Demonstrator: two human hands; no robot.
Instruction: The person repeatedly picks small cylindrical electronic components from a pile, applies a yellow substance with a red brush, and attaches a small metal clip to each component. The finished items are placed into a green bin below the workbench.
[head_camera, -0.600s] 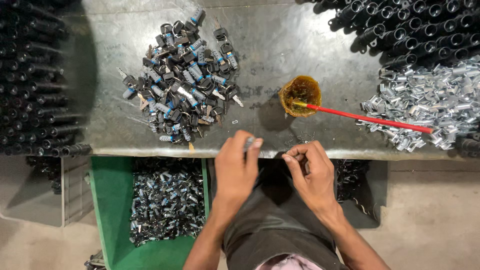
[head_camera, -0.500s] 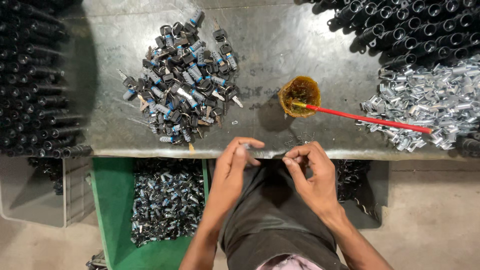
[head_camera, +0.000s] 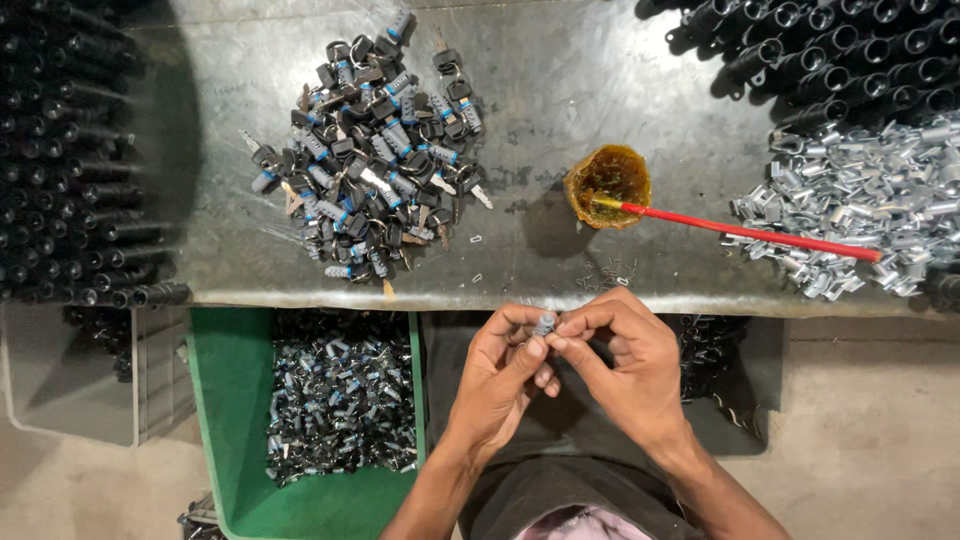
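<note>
Fitting a small lock cylinder (head_camera: 545, 323) between my fingertips, just below the counter (head_camera: 560, 90) edge.
My left hand (head_camera: 500, 375) and right hand (head_camera: 625, 365) both pinch it in a closed grip; next, I judge, calls for steady alignment.

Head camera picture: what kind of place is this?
Probably a small assembly workshop: a metal table with a pile of keyed lock parts, a green bin of more, and both hands pinching one small part.

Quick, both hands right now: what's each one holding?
Left hand: fingers closed, pinching the small metal cylinder.
Right hand: fingers closed on the same small metal cylinder from the other side.
</note>
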